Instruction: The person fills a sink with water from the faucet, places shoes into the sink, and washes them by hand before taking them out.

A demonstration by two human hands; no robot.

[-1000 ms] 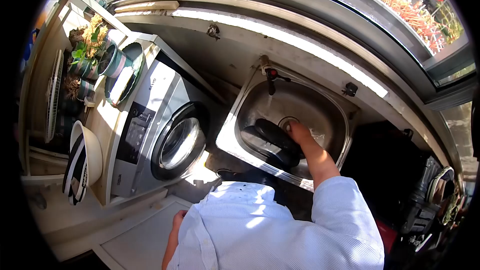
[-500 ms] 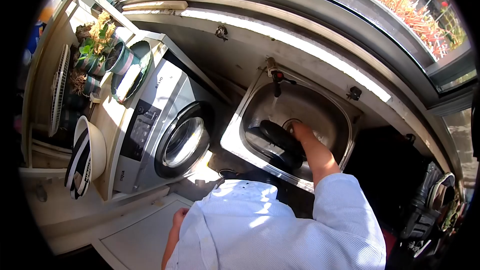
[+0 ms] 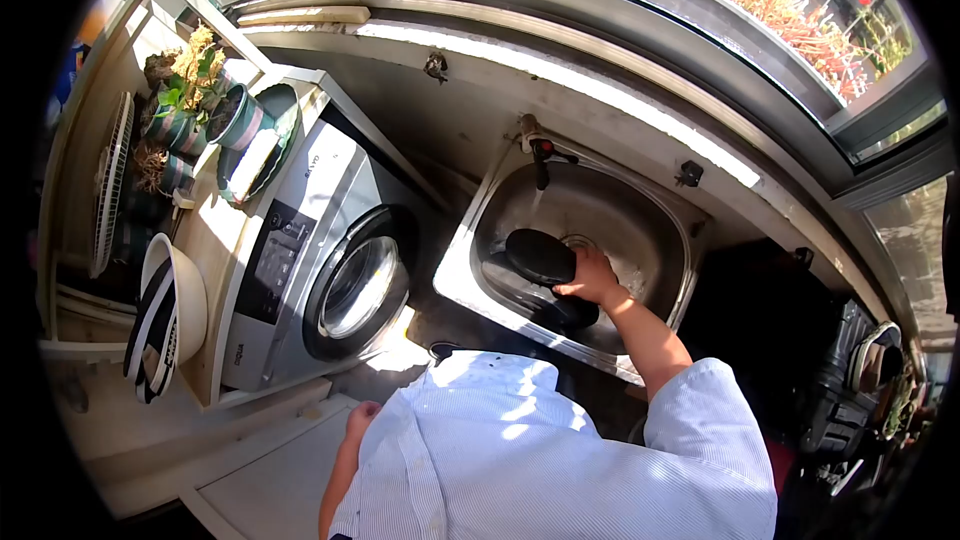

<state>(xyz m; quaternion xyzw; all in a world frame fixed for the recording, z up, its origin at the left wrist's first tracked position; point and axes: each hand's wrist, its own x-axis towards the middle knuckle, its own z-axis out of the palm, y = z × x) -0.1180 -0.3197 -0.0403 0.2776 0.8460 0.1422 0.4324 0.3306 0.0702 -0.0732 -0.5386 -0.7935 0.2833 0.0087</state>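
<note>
Your right hand (image 3: pixel 592 275): part-curled, thumb and fingers gripping the near end of a black item (image 3: pixel 541 257), which is inside the steel sink (image 3: pixel 645 225), below the running tap (image 3: pixel 542 152). Your left hand (image 3: pixel 364 418): low at your side, cannot tell whether open or clenched. Left of the sink: washer (image 3: pixel 300 260), wood top (image 3: pixel 215 230) bearing potted plants (image 3: pixel 238 118) and white bowl (image 3: pixel 190 305).

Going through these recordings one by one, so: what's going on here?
The person's right hand grips one end of a dark oblong item in the metal sink. A thin stream of water falls from the tap. The left hand hangs low beside the shirt, with nothing visible in it.
</note>
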